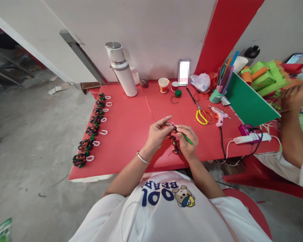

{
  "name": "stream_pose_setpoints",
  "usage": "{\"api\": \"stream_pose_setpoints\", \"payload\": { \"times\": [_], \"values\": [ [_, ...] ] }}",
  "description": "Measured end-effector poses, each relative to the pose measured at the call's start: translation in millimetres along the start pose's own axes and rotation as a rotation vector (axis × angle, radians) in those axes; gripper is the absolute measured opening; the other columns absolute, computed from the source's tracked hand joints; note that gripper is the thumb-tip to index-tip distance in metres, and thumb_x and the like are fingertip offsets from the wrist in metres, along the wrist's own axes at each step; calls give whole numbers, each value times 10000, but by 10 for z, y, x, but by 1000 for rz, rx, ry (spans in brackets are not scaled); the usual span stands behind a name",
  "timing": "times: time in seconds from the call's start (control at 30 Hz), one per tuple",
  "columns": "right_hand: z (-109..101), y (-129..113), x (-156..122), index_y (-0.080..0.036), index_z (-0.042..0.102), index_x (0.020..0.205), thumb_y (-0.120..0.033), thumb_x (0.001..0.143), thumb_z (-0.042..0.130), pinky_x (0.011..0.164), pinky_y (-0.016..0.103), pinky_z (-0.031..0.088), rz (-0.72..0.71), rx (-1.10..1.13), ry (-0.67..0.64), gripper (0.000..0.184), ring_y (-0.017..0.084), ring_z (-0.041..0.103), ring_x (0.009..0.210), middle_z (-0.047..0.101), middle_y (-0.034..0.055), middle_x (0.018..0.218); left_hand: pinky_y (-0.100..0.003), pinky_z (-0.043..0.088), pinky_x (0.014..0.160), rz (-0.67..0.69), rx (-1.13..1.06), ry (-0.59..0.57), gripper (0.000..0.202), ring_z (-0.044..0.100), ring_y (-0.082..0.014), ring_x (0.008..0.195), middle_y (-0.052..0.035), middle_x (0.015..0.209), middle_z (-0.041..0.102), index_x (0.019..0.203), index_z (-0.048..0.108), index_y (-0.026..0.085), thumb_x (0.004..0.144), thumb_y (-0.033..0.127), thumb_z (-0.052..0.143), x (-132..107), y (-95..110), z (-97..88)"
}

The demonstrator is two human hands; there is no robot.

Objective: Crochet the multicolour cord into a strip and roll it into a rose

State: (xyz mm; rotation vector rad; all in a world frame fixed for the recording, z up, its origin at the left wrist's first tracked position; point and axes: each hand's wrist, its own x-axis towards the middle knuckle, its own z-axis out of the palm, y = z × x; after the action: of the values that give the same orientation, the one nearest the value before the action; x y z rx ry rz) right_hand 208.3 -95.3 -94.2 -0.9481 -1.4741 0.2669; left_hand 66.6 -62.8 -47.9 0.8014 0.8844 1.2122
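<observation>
My right hand (188, 141) is closed around a crochet hook with a green handle (188, 139), its metal tip pointing up and left. Pinched in my left hand (159, 131) is the upper end of a multicoloured crochet piece (176, 148), dark with orange and purple. Its curled lower part hangs beside my right hand, above the red table. Both hands meet at the hook's tip, where the stitches are too small to make out. A thin orange strand of yarn (149, 107) runs across the table toward a dark multicoloured yarn ball (144, 83) at the back.
Several finished yarn pieces with white bead loops (92, 129) line the table's left edge. A white thermos (125, 72), paper cup (163, 85), yellow-handled scissors (201, 117), pink glue gun (219, 116) and power strip (252, 137) stand or lie around. A co-worker's hand (294, 95) is at far right.
</observation>
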Motion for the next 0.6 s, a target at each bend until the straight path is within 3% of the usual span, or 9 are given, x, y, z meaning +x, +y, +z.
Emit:
{"api": "stream_pose_setpoints", "payload": {
  "times": [0.2,0.6],
  "values": [
    [-3,22,-40,-301,729,1072,-298,979,632,923,420,596,29,18,28,134,210,746,1016,799,26,1077,-233,444,603,12,-14,14,552,596,-94,607,-12,705,710,1058,782,140,550,269,953,14,-12,-2],
    [-72,6,27,-293,717,1038,-284,993,583,930,445,581,32,123,-78,142,224,740,1034,799,42,1102,-215,386,536,33,-12,67,548,577,-81,567,7,701,681,1108,758,126,591,230,910,6,21,-20]
  ]
}}
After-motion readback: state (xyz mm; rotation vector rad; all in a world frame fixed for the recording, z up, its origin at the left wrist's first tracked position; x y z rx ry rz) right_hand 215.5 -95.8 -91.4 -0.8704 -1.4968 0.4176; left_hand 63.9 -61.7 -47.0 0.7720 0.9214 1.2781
